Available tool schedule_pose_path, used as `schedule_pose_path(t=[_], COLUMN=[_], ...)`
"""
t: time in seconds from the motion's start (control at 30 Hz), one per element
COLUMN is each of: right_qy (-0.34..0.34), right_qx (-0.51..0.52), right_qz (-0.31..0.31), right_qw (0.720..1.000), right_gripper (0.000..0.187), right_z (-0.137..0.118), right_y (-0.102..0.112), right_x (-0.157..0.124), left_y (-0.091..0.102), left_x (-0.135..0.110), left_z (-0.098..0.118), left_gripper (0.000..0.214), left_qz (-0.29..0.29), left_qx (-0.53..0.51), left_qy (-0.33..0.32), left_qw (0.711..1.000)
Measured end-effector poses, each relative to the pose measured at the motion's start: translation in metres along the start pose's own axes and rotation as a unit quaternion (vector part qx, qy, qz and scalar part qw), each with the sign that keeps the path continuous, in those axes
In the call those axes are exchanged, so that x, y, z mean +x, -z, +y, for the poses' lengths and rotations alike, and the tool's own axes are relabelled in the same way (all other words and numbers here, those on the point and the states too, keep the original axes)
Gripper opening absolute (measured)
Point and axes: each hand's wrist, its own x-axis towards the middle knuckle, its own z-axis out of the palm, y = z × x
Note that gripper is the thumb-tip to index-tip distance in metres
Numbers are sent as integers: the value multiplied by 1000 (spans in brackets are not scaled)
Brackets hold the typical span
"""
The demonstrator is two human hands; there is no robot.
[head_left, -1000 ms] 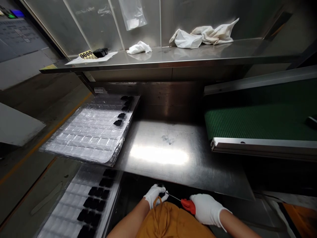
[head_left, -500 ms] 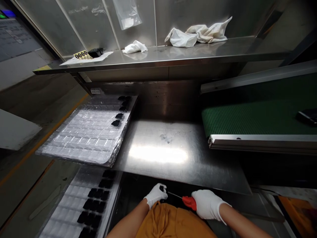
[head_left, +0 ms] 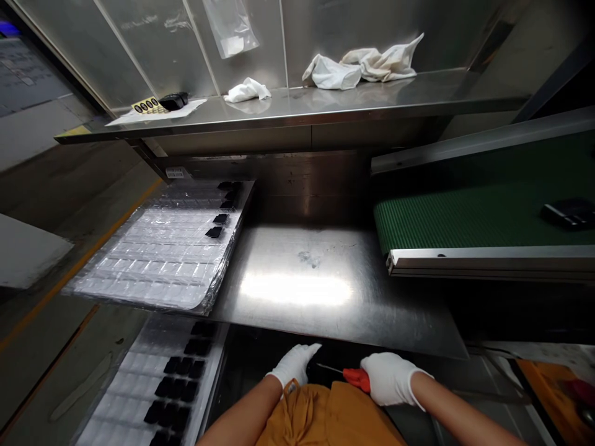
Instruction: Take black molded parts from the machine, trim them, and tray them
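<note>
My left hand [head_left: 292, 364], in a white glove, is low in the middle, near my lap. Its fingers point up and right around a small black part [head_left: 312, 370], which barely shows against the dark background. My right hand [head_left: 388, 378], also gloved, is closed round the red handle of a tool [head_left: 357, 378]. The tool's thin metal shaft points left at the black part; whether its tip touches cannot be made out. On my left, a clear plastic tray [head_left: 171, 248] and a lower tray [head_left: 125, 378] hold several black parts in their pockets.
A steel table [head_left: 297, 260] lies ahead of my hands. At the right stands a green conveyor belt [head_left: 465, 210] carrying a black object [head_left: 569, 214]. A steel shelf [head_left: 279, 111] above bears white cloths [head_left: 334, 71] and a paper sheet with a black item [head_left: 174, 100].
My left hand has turned, its fingers now stretched up and right, and the black part shows less. The right hand keeps its grip on the tool. The black object on the belt has moved left.
</note>
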Motion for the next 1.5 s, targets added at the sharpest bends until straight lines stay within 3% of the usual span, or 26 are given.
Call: schedule_pose_path(t=[0.17, 0.33, 0.5, 0.73, 1.0, 1.1, 1.17, 1.3, 1.4, 1.5], right_qy=[17, 30, 34, 16, 15, 9, 12, 28, 27, 8], right_qx=[-8, -9, 2, 34, 48, 47, 46, 45, 39, 28], right_qz=[-1, 9, 16, 15, 47, 53, 52, 55, 62, 66], right_qw=[1000, 999, 999, 999, 998, 997, 997, 997, 997, 997], right_gripper=[42, 40, 38, 34, 37, 36, 35, 31, 31, 34], right_z=[-1, -3, 0, 10, 9, 8, 6, -1, -7, -9], right_y=[-3, -6, -11, -16, -24, -25, -27, -30, -31, -31], right_x=[0, -1, 2, 6, 9, 11, 10, 6, 3, 2], left_y=[-5, -11, -12, -14, -20, -19, -15, 0, 11, 13], left_x=[-3, -1, 0, 1, 9, 11, 11, 12, 12, 13], left_z=[-1, -10, -10, -6, -9, -3, 3, 10, 11, 13], left_gripper=[60, 49, 49, 53, 43, 44, 42, 21, 19, 19], left_qz=[53, 67, 71, 88, 116, 117, 118, 143, 159, 155], left_qx=[5, 5, -25, -134, -314, -391, -456, -603, -686, -729], left_qy=[56, 120, 116, 80, 159, 195, 231, 317, 359, 386], left_qw=[997, 990, 990, 984, 929, 892, 851, 718, 613, 543])
